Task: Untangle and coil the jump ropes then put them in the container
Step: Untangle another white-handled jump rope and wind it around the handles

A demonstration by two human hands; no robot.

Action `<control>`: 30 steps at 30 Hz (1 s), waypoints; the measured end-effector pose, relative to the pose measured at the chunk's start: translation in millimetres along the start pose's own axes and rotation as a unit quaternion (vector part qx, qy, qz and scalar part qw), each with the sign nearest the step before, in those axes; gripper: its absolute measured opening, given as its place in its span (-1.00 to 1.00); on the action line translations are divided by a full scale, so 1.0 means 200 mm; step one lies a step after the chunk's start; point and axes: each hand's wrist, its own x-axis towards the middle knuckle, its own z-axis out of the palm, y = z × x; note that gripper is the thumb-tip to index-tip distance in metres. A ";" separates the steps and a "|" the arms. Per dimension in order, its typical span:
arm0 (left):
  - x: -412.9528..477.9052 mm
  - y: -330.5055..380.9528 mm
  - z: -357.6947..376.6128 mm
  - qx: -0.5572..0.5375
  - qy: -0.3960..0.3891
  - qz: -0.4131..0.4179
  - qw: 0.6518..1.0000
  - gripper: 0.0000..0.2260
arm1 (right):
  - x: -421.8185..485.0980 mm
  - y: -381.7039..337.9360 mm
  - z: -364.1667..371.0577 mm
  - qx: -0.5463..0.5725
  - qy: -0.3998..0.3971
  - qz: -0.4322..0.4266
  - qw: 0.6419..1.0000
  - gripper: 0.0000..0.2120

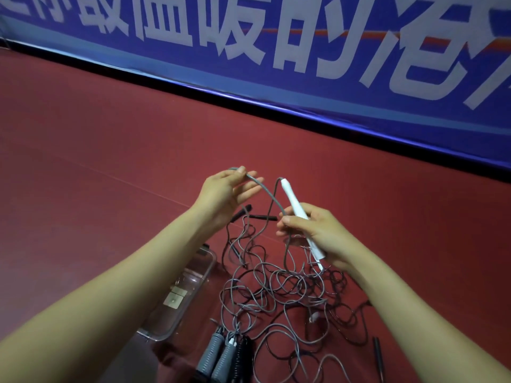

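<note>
- The jump ropes (pixel 284 288) lie as one loose tangle of thin grey and dark cords on the red floor (pixel 110 147), with several strands lifted up towards the hands.
- One grey cord (pixel 265 189) arcs through the air from one hand to the other.
- The left hand (pixel 226 189) pinches the high end of that cord between thumb and forefinger; its other fingers are spread and straight.
- The right hand (pixel 312 230) has its fingers curled round a white handle (pixel 294 201), which tilts up and to the left, and its fingertips also nip the lower end of the arc.
- Two slim black handles (pixel 264 217) show below and between the hands; whether they hang or lie on the floor I cannot tell.
- Two grey ribbed handles (pixel 218 355) and a black one (pixel 243 352) lie side by side at the near edge of the tangle.
- Another black handle (pixel 378 355) lies apart at the lower right.
- A clear plastic container (pixel 193 272) sits on the floor just left of the tangle, partly under the left forearm; no rope is inside it.
- A blue banner (pixel 276 51) with large white characters runs along the far edge of the floor.
</note>
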 end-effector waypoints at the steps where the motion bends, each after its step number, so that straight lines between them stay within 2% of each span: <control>1: 0.01 -0.03 0.00 0.004 0.008 -0.018 1.000 -0.88 | 0.00 -0.01 0.00 0.000 0.017 -0.012 1.000 -0.92; 3: 0.00 -0.11 -0.01 0.073 -0.007 -0.073 0.995 -0.84 | 0.00 -0.02 0.00 0.008 0.042 -0.033 0.999 -0.91; 4: -0.01 -0.15 -0.02 0.143 -0.039 -0.102 0.984 -0.83 | 0.00 -0.03 -0.01 0.013 0.050 -0.041 0.998 -0.91; 5: -0.03 -0.19 -0.03 0.235 -0.087 -0.120 0.961 -0.80 | 0.00 -0.03 -0.01 0.016 0.058 -0.048 0.997 -0.92; 7: -0.09 -0.26 -0.03 0.397 -0.200 -0.129 0.887 -0.75 | 0.00 -0.04 -0.02 0.044 0.070 -0.057 0.995 -0.92; 8: -0.11 -0.30 -0.03 0.436 -0.239 -0.131 0.858 -0.75 | 0.01 -0.05 -0.03 0.065 0.072 -0.058 0.994 -0.92; 9: -0.13 -0.33 -0.02 0.450 -0.260 -0.135 0.844 -0.78 | 0.00 -0.06 -0.03 0.080 0.074 -0.061 0.992 -0.92; 13: -0.14 -0.39 -0.03 0.492 -0.276 -0.089 0.821 -0.95 | 0.01 -0.07 -0.05 0.101 0.090 -0.075 0.988 -0.93; 15: -0.13 -0.39 -0.03 0.478 -0.239 -0.064 0.843 -0.96 | 0.02 -0.07 -0.07 0.102 0.102 -0.076 0.987 -0.94; 18: -0.11 -0.33 0.01 0.386 -0.179 -0.035 0.904 -0.90 | 0.03 -0.05 -0.08 0.076 0.099 -0.053 0.991 -0.92; 23: -0.06 -0.16 0.06 0.227 -0.102 0.017 0.968 -0.91 | 0.02 0.03 -0.04 -0.026 0.035 0.016 0.999 -0.86; 27: -0.01 -0.05 0.03 0.116 -0.039 0.025 0.992 -0.95 | -0.01 0.03 -0.01 -0.020 -0.012 0.023 0.999 -0.89; 30: 0.00 -0.06 0.02 0.062 -0.020 0.004 0.998 -0.91 | -0.02 0.01 0.00 0.034 0.009 0.004 0.999 -0.93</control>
